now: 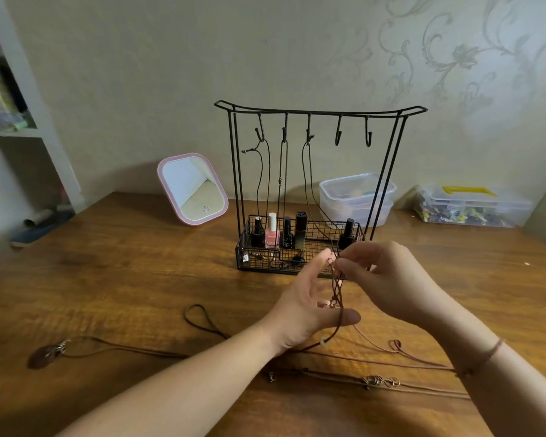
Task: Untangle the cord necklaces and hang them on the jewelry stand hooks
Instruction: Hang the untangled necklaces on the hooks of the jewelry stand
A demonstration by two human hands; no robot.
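Observation:
A black wire jewelry stand (320, 112) stands on the wooden table with five hooks; cords hang from its three left hooks, and the two right hooks (353, 135) are bare. In front of the stand my left hand (309, 307) and my right hand (382, 279) hold up a twisted brown cord tangle (336, 287). My right hand pinches its top, and the fingers and thumb of my left hand hold it at top and bottom. More brown cords (375, 361) trail over the table under my arms. A cord with a dark pendant (43, 356) lies at the left.
The stand's wire basket (243, 247) holds several nail polish bottles. A pink-framed mirror (193, 189) leans at the back left. Two clear plastic boxes (356, 197) (470, 206) sit at the back right. A white shelf unit (19, 89) stands at the left edge.

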